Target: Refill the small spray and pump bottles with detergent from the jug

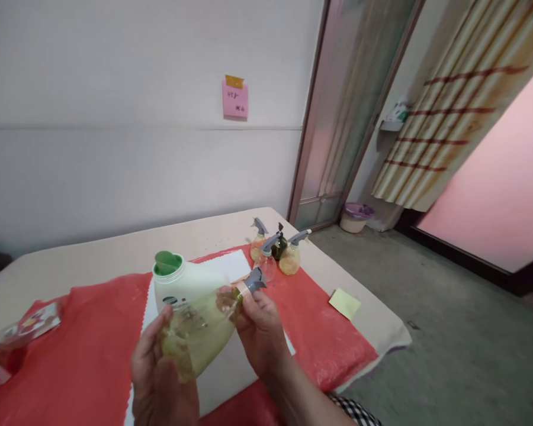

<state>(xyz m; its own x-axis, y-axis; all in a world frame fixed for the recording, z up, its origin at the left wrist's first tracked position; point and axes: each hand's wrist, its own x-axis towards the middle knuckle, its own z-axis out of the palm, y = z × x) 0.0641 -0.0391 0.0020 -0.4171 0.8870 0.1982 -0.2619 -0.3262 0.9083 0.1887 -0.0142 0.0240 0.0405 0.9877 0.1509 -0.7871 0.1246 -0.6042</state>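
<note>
A clear yellow-green spray bottle [199, 334] lies tilted between my two hands, its grey spray head [254, 281] up and to the right. My left hand [160, 378] is wrapped round its base. At the neck, just below the spray head, my right hand [262, 331] grips it with the fingers closed. Right behind it stands a white plastic jug [190, 278] with something green [167, 260] in its wide mouth. The held bottle hides the jug's lower part.
Several small spray bottles [289, 260] stand together at the back right. A white sheet [231, 378] lies on red plastic [93, 343] over the table. A yellow note [345, 303] is near the right edge, a printed packet [38, 322] at the left.
</note>
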